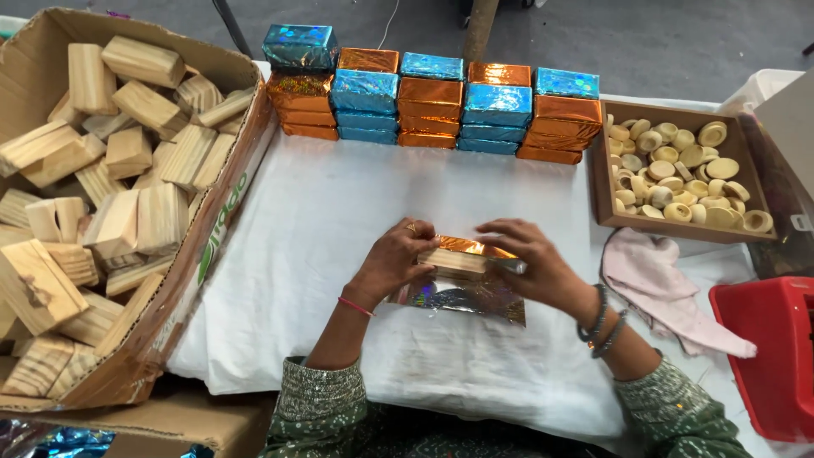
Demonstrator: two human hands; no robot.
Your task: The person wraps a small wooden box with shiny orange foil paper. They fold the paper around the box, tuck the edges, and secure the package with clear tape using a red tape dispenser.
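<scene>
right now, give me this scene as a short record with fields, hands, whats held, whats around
left hand: left hand grips the near end of a wooden block
right hand: right hand presses the orange foil sheet over the block's other end
back: wrapped blocks, orange and blue, stacked in a row
left side: cardboard box of bare wooden blocks
right side: tray of wooden rings, pink cloth, red bin
surface: white cloth
</scene>
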